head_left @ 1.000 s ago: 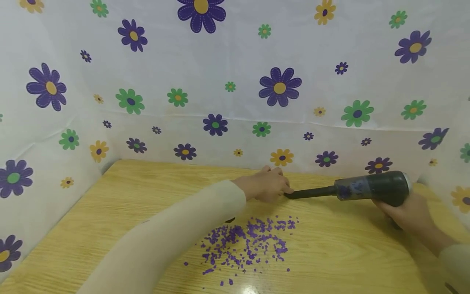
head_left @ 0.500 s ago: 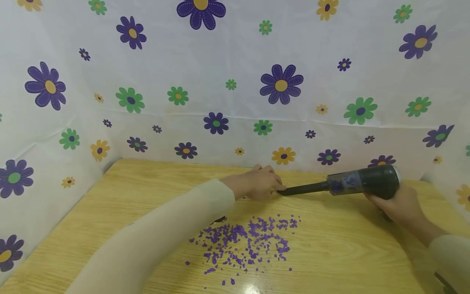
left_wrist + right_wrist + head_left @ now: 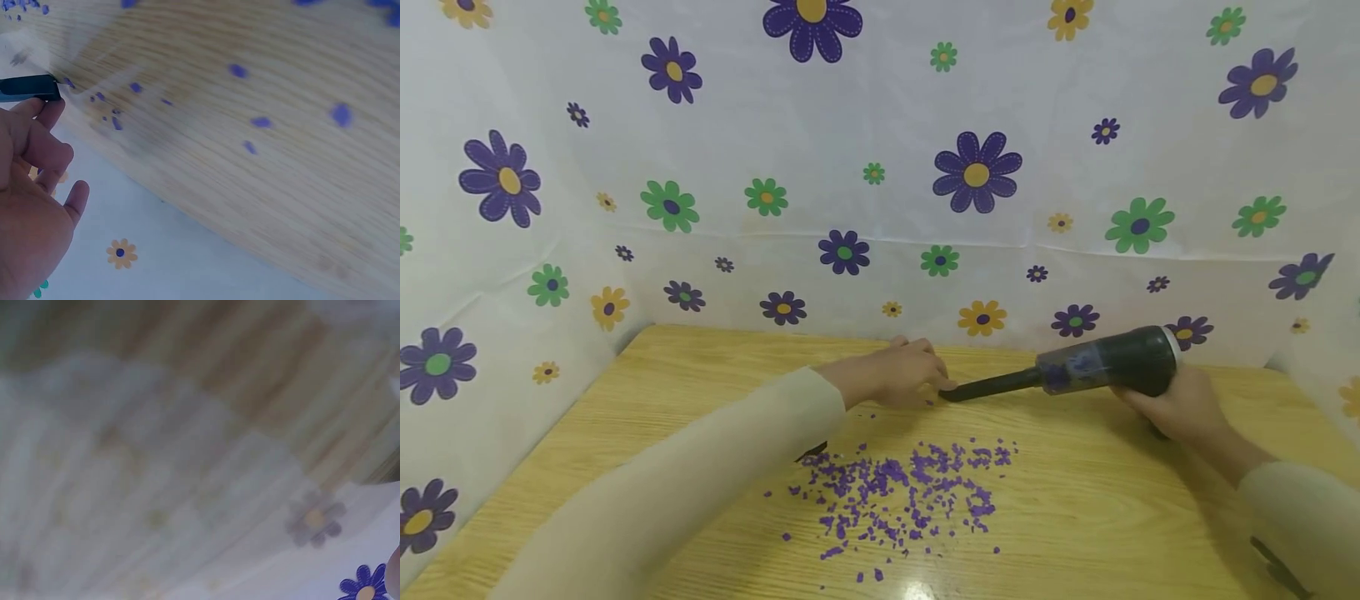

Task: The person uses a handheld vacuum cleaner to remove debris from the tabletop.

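Observation:
A black handheld vacuum cleaner (image 3: 1131, 360) with a see-through dust cup (image 3: 1078, 367) lies across the far right part of the table, purple bits inside the cup. My right hand (image 3: 1183, 406) grips its handle from below. At the nozzle's (image 3: 996, 386) far end, my left hand (image 3: 906, 373) holds the tip low over the tabletop, fingers bent. In the left wrist view the fingertips touch the nozzle end (image 3: 28, 86), near a few purple bits (image 3: 115, 119). Only a sliver of skin shows in the blurred right wrist view.
Many small purple bits (image 3: 887, 475) are scattered over the middle of the wooden table (image 3: 1112, 508). A white flower-print cloth (image 3: 850, 108) hangs behind the table and along its sides. A dark piece (image 3: 811, 452) shows beside the left sleeve.
Both hands and the vacuum cleaner have moved left together along the back of the table. More purple bits show where the left forearm was covering them.

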Demonstrator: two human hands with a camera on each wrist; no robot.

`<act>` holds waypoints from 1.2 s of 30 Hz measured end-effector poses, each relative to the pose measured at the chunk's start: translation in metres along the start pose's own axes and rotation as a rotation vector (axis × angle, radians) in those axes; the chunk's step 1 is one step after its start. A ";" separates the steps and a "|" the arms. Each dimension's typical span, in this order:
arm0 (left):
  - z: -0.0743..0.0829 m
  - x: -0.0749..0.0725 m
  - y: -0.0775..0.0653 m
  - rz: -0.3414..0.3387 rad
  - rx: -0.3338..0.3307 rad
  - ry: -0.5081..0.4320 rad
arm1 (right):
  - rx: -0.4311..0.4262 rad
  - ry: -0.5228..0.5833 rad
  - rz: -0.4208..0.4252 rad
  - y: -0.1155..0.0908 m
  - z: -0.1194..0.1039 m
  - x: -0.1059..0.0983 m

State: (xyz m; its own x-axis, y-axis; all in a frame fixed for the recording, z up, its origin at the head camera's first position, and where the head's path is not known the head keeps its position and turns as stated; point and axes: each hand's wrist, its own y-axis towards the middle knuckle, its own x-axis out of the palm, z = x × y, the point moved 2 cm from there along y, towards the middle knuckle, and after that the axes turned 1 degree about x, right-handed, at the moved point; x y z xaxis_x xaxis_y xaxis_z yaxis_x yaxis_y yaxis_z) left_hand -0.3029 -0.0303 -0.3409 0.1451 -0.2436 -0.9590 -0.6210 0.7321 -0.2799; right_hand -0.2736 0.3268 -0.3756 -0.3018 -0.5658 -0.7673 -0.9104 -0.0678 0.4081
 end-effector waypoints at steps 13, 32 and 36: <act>-0.014 0.006 -0.022 0.016 -0.016 -0.025 | -0.019 0.051 -0.042 0.008 -0.023 0.017; -0.037 0.010 -0.036 0.023 -0.078 -0.050 | 0.071 0.003 -0.134 0.028 -0.039 0.038; -0.039 0.013 -0.042 0.028 -0.083 -0.091 | 0.083 0.031 -0.172 0.030 -0.041 0.042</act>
State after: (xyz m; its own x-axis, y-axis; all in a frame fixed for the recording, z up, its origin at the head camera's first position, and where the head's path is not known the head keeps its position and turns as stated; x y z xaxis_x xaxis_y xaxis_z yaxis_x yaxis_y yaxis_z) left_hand -0.3053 -0.0888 -0.3401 0.1940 -0.1624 -0.9675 -0.6865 0.6821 -0.2521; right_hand -0.3022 0.2673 -0.3756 -0.1317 -0.5764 -0.8065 -0.9685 -0.0985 0.2286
